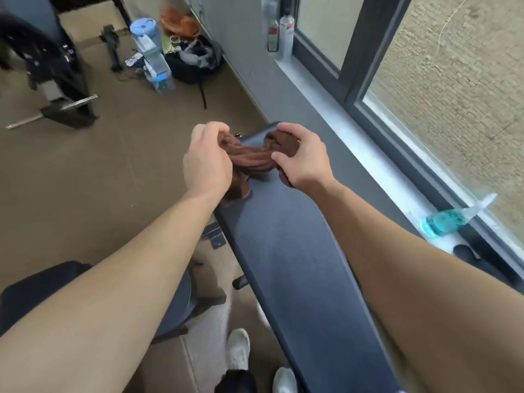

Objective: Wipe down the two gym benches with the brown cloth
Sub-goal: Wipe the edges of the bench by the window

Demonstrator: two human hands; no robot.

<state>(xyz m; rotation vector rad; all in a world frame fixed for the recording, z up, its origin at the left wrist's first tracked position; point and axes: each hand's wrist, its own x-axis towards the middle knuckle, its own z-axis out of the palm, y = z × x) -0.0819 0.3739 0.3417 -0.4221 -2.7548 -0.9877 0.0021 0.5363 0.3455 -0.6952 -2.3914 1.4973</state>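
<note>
Head view: both forearms reach forward, palms down. Left hand [207,160] fingers curled, clamped on the left end of the brown cloth [252,160]. Right hand [300,157] pinches the cloth's right end. Cloth is bunched and twisted between the hands, over the far end of the dark gym bench [297,251]; one corner hangs below the left hand. Spray bottle [450,219] lies on the windowsill [368,165], right.

Head camera looks steeply down, close over the bench [289,268].

Brown terry cloth [252,160], matt vinyl bench [297,251].
</note>
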